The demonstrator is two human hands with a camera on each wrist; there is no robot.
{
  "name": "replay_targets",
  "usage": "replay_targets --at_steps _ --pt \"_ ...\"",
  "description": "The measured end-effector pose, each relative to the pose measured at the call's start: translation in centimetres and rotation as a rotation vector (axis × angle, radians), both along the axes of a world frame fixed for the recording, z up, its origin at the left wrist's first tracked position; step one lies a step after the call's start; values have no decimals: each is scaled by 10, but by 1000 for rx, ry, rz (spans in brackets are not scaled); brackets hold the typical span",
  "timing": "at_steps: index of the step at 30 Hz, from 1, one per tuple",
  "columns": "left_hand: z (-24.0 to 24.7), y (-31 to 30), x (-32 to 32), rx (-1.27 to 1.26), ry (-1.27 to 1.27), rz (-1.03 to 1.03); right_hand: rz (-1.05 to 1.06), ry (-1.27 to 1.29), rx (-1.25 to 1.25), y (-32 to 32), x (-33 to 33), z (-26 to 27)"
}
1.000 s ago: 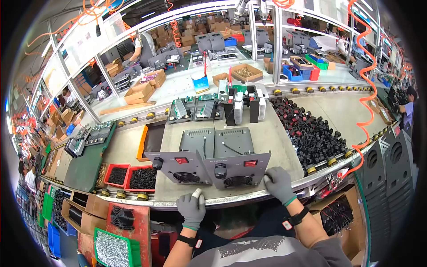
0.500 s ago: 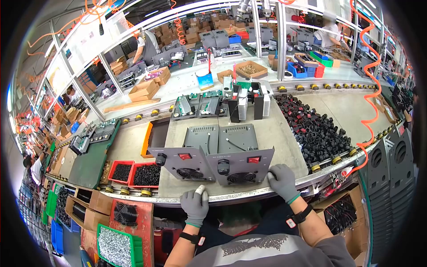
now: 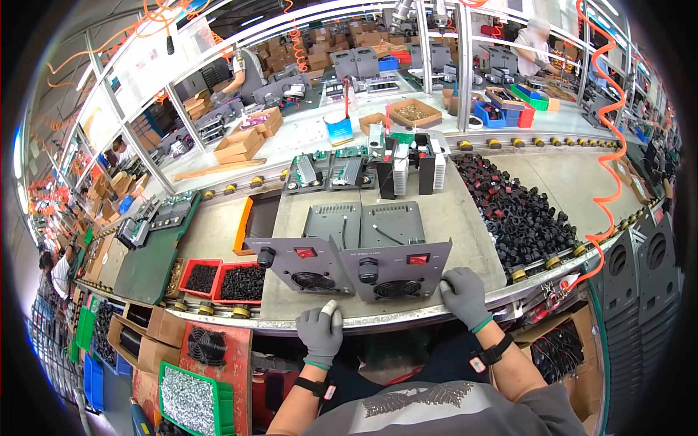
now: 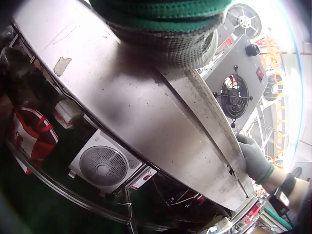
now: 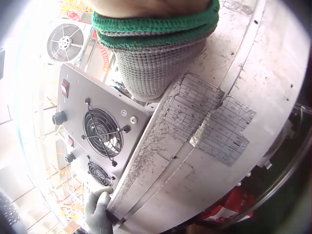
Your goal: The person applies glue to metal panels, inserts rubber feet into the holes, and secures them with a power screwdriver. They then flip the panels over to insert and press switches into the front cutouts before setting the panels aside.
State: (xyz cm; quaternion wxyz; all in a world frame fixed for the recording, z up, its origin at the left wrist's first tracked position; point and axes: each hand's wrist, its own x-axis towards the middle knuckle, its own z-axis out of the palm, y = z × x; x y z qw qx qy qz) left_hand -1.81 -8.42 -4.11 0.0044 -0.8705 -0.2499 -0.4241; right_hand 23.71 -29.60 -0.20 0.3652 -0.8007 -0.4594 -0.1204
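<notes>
Grey fan housings stand side by side on a pale board, their front panels close to the near rim of my bench. My left hand and right hand both rest at that rim, fingers loosely bent and holding nothing; I can't tell whether the right one touches the nearest panel corner. A careless shove from that side could, I think, grind the panels together and scratch them. Pulling either housing forward might tip it off the edge. Inside the right-hand one a black wire lies loose, so anything lowered there could pinch it.
</notes>
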Motion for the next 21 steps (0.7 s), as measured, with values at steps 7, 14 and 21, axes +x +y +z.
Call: replay_targets --at_steps 7,14,21 --pt "1 0 0 1 -17 -12 -9 -2 -1 0 0 -1" --pt "2 0 1 13 -14 -21 2 -7 9 1 0 0" --pt "3 0 1 7 -5 -17 -4 1 -10 0 -1 3"
